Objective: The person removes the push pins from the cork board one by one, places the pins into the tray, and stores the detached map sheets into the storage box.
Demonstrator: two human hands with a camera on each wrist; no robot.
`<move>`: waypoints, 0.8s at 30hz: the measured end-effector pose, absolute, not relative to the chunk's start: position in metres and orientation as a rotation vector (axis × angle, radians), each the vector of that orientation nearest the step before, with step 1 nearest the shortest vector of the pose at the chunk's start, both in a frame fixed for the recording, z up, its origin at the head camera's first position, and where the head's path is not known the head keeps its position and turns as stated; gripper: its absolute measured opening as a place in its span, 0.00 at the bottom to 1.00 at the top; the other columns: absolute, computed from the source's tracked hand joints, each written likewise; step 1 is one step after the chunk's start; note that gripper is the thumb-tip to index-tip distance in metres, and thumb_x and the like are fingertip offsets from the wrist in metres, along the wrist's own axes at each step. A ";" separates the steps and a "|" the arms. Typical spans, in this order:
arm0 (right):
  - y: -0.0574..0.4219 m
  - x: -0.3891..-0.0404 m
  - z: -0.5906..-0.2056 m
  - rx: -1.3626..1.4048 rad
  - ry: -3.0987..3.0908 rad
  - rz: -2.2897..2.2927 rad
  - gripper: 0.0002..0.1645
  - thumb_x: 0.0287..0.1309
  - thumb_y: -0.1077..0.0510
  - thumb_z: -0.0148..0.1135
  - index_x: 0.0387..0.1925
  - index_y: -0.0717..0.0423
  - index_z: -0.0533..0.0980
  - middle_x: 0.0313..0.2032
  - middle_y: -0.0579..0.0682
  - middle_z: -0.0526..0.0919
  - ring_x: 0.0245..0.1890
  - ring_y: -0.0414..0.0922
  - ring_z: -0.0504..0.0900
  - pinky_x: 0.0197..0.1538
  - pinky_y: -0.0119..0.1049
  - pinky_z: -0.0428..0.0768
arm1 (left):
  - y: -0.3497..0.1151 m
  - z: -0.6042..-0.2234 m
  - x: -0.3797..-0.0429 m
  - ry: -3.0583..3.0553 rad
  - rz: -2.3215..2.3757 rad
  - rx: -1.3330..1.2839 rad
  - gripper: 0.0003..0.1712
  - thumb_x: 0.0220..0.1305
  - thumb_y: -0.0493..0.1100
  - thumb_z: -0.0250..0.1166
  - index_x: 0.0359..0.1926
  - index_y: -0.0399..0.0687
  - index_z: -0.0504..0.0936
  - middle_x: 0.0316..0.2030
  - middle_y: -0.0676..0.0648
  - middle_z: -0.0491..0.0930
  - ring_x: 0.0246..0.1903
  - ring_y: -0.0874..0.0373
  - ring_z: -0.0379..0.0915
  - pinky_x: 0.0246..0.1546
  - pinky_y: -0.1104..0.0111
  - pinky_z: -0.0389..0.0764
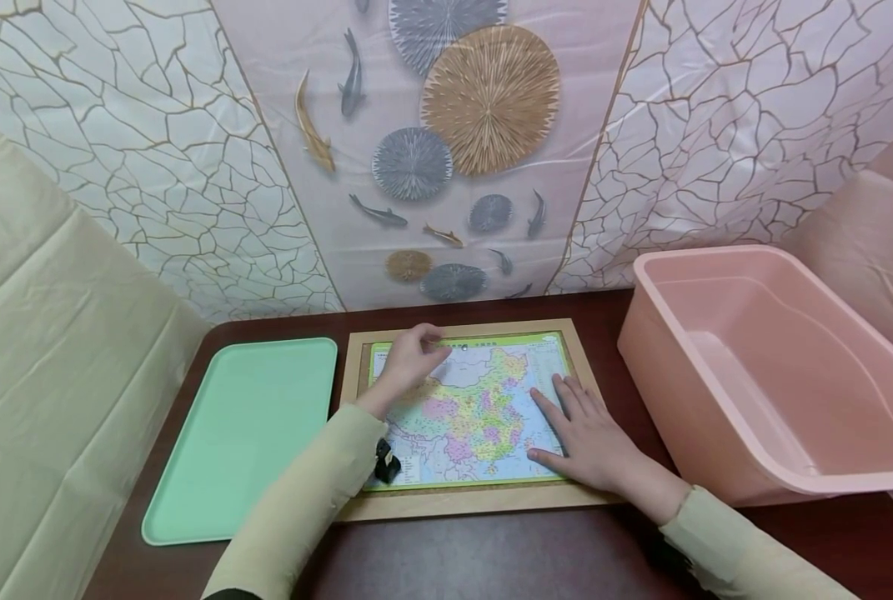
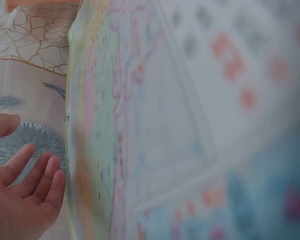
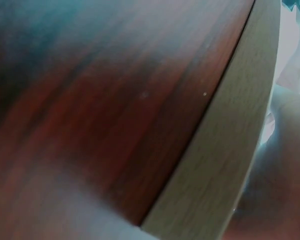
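A colourful map of China (image 1: 461, 417) with a green border lies inside a wooden frame (image 1: 484, 502), a strip of brown backing showing around its edge. Over the upper left of the map is my left hand (image 1: 410, 358), its fingers loosely bent and the thumb apart from them. In the left wrist view, nothing sits between that hand's (image 2: 27, 192) thumb and fingers, and the map (image 2: 97, 100) fills the space beside it. My right hand (image 1: 592, 437) rests with spread, straight fingers on the map's right side. The right wrist view shows mostly the frame's wooden edge (image 3: 210, 130).
To the left lies a flat mint-green tray (image 1: 254, 433). A deep pink bin (image 1: 686, 400) stands at the right, its near wall close to the right forearm. Dark reddish wood tabletop (image 1: 484, 554) extends in front, and a patterned curtain (image 1: 454, 233) hangs behind.
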State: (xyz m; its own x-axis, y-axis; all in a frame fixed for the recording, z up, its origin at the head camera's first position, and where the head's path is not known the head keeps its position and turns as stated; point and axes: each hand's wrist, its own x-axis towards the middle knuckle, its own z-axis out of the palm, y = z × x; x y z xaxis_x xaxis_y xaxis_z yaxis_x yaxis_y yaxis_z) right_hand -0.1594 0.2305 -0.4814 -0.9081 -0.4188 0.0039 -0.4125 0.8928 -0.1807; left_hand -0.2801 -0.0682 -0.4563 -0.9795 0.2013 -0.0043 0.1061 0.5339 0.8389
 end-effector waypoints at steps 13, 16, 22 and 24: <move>0.231 -0.160 -0.485 -0.684 3.047 -0.296 0.56 0.67 0.25 0.61 0.82 0.54 0.60 0.81 0.71 0.54 0.82 0.70 0.52 0.79 0.71 0.58 | -0.059 -0.468 -0.293 2.569 1.532 0.186 0.18 0.75 0.42 0.67 0.61 0.39 0.82 0.54 0.40 0.84 0.56 0.45 0.82 0.58 0.55 0.85; 0.232 -0.160 -0.486 -0.696 3.052 -0.309 0.57 0.67 0.25 0.61 0.82 0.54 0.60 0.81 0.71 0.54 0.82 0.70 0.52 0.79 0.71 0.58 | -0.055 -0.469 -0.297 2.597 1.502 0.174 0.15 0.75 0.41 0.67 0.58 0.40 0.84 0.52 0.41 0.86 0.54 0.46 0.83 0.57 0.56 0.86; 0.231 -0.160 -0.486 -0.701 3.052 -0.331 0.57 0.66 0.25 0.61 0.82 0.54 0.61 0.81 0.71 0.54 0.81 0.71 0.53 0.78 0.72 0.59 | -0.050 -0.471 -0.301 2.621 1.460 0.185 0.13 0.73 0.40 0.69 0.54 0.40 0.86 0.51 0.41 0.87 0.53 0.46 0.84 0.55 0.57 0.87; 0.231 -0.160 -0.485 -0.689 3.046 -0.320 0.57 0.67 0.25 0.61 0.82 0.54 0.60 0.81 0.71 0.53 0.82 0.70 0.52 0.78 0.72 0.59 | -0.049 -0.471 -0.301 2.617 1.463 0.185 0.13 0.73 0.40 0.69 0.54 0.40 0.86 0.51 0.40 0.87 0.53 0.46 0.85 0.55 0.56 0.87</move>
State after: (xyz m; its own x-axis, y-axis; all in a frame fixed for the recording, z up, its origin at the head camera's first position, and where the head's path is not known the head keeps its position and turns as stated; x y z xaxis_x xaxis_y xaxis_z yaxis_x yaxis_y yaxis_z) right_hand -0.1605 0.2308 -0.4851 -0.9036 -0.4263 0.0428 -0.4259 0.8828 -0.1979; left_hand -0.3013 -0.0491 -0.4710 -0.9830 0.1737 -0.0604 0.0395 0.5203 0.8531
